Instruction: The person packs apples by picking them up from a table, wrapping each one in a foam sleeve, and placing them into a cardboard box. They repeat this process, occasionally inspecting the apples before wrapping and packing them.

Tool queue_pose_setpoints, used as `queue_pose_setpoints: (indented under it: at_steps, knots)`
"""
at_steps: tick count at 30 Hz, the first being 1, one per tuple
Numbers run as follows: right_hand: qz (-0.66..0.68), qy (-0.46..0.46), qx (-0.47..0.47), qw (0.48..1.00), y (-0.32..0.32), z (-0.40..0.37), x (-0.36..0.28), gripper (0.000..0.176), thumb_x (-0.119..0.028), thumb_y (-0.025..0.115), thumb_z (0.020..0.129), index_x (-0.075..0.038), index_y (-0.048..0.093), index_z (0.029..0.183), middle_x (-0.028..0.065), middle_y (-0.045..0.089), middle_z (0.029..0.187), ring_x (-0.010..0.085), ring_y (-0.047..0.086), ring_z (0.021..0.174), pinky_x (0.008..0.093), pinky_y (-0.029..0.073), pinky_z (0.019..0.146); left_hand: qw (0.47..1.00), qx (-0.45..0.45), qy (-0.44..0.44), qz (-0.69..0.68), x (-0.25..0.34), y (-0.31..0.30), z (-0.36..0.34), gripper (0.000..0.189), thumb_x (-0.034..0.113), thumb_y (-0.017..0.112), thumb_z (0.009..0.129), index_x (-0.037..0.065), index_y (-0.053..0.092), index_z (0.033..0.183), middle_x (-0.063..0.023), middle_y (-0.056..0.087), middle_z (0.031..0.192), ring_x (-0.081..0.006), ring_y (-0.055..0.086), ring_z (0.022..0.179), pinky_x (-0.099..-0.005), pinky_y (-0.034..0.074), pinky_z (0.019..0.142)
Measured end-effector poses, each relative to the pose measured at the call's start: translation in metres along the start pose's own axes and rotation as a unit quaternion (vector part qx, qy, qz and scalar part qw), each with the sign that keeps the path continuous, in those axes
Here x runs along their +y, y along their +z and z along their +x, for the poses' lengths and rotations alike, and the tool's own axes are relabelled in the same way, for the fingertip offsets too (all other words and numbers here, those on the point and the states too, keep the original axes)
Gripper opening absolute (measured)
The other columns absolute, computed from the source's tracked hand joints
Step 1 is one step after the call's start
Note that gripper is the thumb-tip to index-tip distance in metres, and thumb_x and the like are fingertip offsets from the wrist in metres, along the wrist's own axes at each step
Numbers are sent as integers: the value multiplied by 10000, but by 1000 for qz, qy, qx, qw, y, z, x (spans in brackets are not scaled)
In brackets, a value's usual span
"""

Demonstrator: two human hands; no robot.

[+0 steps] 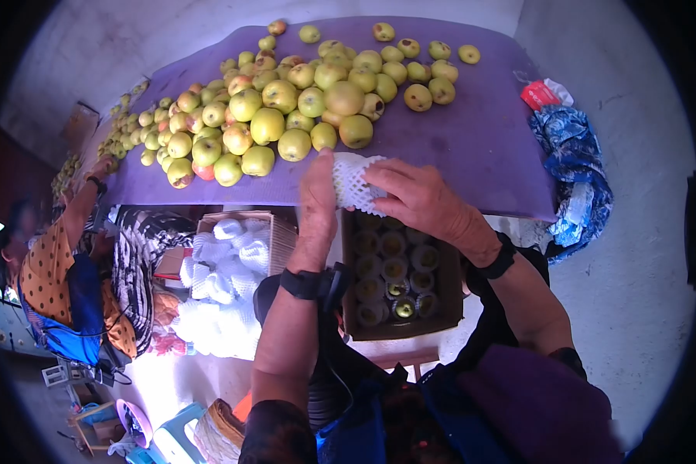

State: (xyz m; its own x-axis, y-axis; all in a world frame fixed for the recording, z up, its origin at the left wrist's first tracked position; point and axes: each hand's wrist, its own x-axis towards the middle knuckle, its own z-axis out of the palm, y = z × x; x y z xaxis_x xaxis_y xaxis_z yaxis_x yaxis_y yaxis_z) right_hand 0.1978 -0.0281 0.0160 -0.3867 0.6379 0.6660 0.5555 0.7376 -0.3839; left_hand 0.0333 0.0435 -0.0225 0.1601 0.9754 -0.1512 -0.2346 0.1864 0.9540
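A white foam fruit net [353, 179] is stretched between my two hands at the near edge of the purple table. My left hand [317, 193] grips its left side. From the right, the curled fingers and thumb of my right hand [419, 195] close on the net. Whether an apple is inside it, I cannot make out. Just beyond lie many loose yellow-green apples [267, 125], some with brown spots. Below my hands, a cardboard box [398, 331] holds rows of apples in foam nets, its far part shaded.
The purple table [464, 158] spans the far side. At left stands a carton [284, 240] heaped with white foam nets [228, 263]. A co-worker [62, 271] reaches toward apples at the far left. Blue patterned cloth [572, 166] and a red packet [540, 95] sit at the right end.
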Motion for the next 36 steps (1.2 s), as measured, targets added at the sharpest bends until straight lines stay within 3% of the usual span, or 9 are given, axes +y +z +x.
queue_pose_setpoints:
  at_steps: [4, 6, 7, 10, 14, 16, 17, 20, 36]
  knots:
    - [-87, -32, -19, 996, -1, -8, -2, 374, -64, 757, 666, -22, 599, 1001, 126, 606, 962, 323, 615, 762, 390, 500, 617, 829, -66, 377, 408, -49, -29, 18, 358, 75, 400, 945, -7, 467, 1287, -235, 486, 1290, -333, 437, 1251, -392, 337, 1068]
    - [-141, -92, 10, 986, -1, -6, -2, 319, -38, 749, 657, -10, 611, 944, 139, 607, 947, 337, 611, 776, 427, 488, 658, 769, 29, 547, 330, -39, -15, 5, 276, 114, 419, 944, 4, 529, 1171, -219, 558, 1138, -349, 541, 1083, -415, 437, 937]
    - [-153, -128, 34, 979, 2, -8, 5, 274, -20, 739, 670, 2, 621, 916, 149, 610, 958, 340, 611, 780, 419, 494, 665, 949, -49, 243, 197, -16, -7, 2, 259, 205, 399, 973, 19, 556, 1061, -198, 573, 1010, -364, 576, 937, -421, 491, 778]
    - [-156, -163, 40, 973, 2, -1, -8, 189, 24, 705, 708, 31, 615, 874, 150, 608, 941, 328, 618, 788, 408, 506, 654, 984, -30, 139, 103, -1, 3, -9, 405, 381, 419, 971, 9, 577, 996, -167, 595, 831, -339, 610, 832, -403, 496, 698]
    - [-138, -182, 16, 973, 9, 6, -15, 141, 82, 642, 746, 63, 580, 871, 174, 604, 949, 339, 613, 802, 405, 503, 666, 985, -15, 152, 81, -16, -1, -1, 418, 396, 429, 966, 6, 579, 986, -163, 582, 802, -305, 617, 794, -377, 497, 663]
    - [-118, -145, 2, 982, 16, 1, -8, 163, 70, 644, 728, 56, 575, 875, 185, 591, 992, 360, 602, 865, 431, 497, 728, 826, 79, 506, 234, -29, -6, 6, 423, 398, 437, 963, -2, 571, 985, -145, 569, 773, -266, 603, 739, -357, 488, 627]
    - [-118, -150, 3, 982, 19, -2, -3, 163, 70, 644, 728, 56, 575, 875, 185, 591, 992, 360, 602, 865, 431, 497, 728, 978, -1, 179, 111, -20, -6, 5, 418, 380, 434, 970, -20, 556, 966, -149, 557, 760, -268, 575, 707, -361, 467, 618]
    - [-164, -125, -10, 978, 24, -5, 2, 228, 28, 669, 691, 45, 571, 896, 203, 555, 1076, 395, 564, 986, 479, 466, 817, 899, 11, 405, 166, -39, -13, 16, 433, 378, 425, 977, -33, 550, 924, -144, 552, 758, -246, 558, 689, -362, 449, 609]
    - [-69, 13, -41, 997, 31, 23, -35, 615, -40, 712, 620, -46, 476, 1188, 208, 456, 1259, 415, 450, 1191, 481, 394, 992, 820, -14, 522, 237, -50, -27, 18, 273, 220, 404, 983, 2, 510, 1109, -190, 546, 929, -327, 562, 800, -393, 442, 664]
